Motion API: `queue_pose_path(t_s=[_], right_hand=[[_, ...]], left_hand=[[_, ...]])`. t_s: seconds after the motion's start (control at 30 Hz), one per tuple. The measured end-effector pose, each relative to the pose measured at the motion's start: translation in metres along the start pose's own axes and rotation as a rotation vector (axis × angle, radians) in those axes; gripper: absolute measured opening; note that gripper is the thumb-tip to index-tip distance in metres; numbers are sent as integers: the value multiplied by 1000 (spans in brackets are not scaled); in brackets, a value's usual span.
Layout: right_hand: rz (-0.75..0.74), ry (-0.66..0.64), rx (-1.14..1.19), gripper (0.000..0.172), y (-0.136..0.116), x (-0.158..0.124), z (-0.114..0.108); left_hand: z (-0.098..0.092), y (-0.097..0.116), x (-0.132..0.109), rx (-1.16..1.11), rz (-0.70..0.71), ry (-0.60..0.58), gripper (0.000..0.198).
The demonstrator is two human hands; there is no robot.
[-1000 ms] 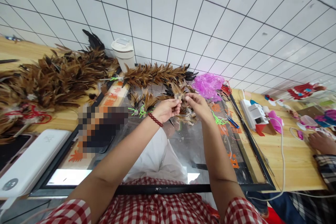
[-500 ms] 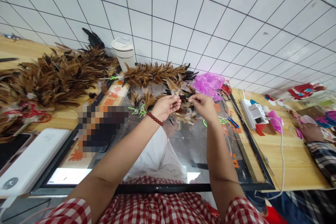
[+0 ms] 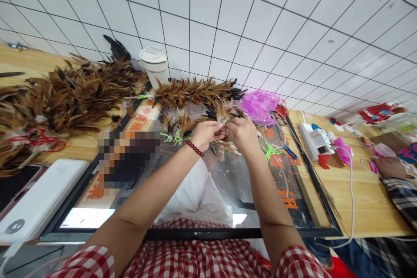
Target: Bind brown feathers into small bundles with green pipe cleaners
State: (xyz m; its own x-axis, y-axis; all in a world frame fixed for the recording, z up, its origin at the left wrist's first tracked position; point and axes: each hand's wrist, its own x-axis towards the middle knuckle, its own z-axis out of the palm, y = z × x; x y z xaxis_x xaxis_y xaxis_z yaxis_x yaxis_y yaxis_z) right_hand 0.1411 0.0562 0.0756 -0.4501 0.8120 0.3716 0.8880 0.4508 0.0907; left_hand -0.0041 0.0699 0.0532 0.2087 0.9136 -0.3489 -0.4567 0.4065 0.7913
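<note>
My left hand point(image 3: 208, 134), with a dark red bead bracelet point(image 3: 194, 148) at the wrist, pinches a small bunch of brown feathers point(image 3: 222, 113) over the glass-topped frame. Close against it, my right hand point(image 3: 243, 134) is closed, its fingertips meeting the base of the bunch; what it pinches is hidden. Loose feathers lie under and behind both hands. To the left are small feather bundles point(image 3: 182, 124) with bright green ties point(image 3: 176, 137). Beyond them stretches a long brown feather strip point(image 3: 195, 91). More green ties point(image 3: 273, 151) lie right of my right hand.
A large feather pile point(image 3: 71, 95) covers the left table. A white lidded cup point(image 3: 154, 65) and a purple plastic bag point(image 3: 260, 106) stand along the wall. A white power bank point(image 3: 45, 197), a blue-handled tool point(image 3: 290, 152) and a power strip point(image 3: 308, 139) lie around. At right is another person's hand point(image 3: 387, 166).
My right hand has moved left to meet my left hand at the feather bunch, and the gap between them has closed. The green ties at right now show more fully.
</note>
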Motion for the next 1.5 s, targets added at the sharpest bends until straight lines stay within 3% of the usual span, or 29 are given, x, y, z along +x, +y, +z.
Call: queue_pose_path(t_s=[0.07, 0.17, 0.3, 0.4, 0.53, 0.73, 0.9, 0.97, 1.07, 1.13, 1.27, 1.4, 1.5], right_hand=[[80, 67, 118, 26, 1, 0, 4], [330, 174, 477, 34, 8, 1, 12], [565, 28, 1219, 37, 14, 3, 23], [611, 13, 1472, 31, 11, 5, 28], [565, 139, 1442, 24, 6, 6, 31], [477, 192, 1171, 21, 7, 6, 29], [646, 286, 1332, 31, 12, 6, 25], [703, 115, 1523, 41, 16, 4, 22], [621, -276, 1779, 39, 20, 0, 20], [574, -361, 1855, 35, 20, -2, 20], [641, -291, 1876, 36, 16, 0, 23], [752, -81, 1753, 39, 14, 3, 24], [758, 0, 1606, 39, 12, 4, 26]], left_hand=[[1, -1, 0, -21, 40, 14, 7], [2, -2, 2, -110, 92, 13, 8], [2, -2, 2, -187, 86, 2, 6], [3, -3, 0, -201, 79, -13, 5], [6, -4, -3, -183, 61, -5, 5], [6, -6, -5, -21, 1, -51, 9], [2, -6, -3, -47, -110, -134, 6], [0, -4, -1, -113, -135, -171, 4], [-3, -2, 0, -128, -219, -270, 4], [-3, -1, 0, -121, -279, -322, 3], [-2, -2, -2, -92, -322, -371, 4], [-2, -4, -4, -20, -240, -395, 17], [-1, -6, -4, 28, -184, -364, 22]])
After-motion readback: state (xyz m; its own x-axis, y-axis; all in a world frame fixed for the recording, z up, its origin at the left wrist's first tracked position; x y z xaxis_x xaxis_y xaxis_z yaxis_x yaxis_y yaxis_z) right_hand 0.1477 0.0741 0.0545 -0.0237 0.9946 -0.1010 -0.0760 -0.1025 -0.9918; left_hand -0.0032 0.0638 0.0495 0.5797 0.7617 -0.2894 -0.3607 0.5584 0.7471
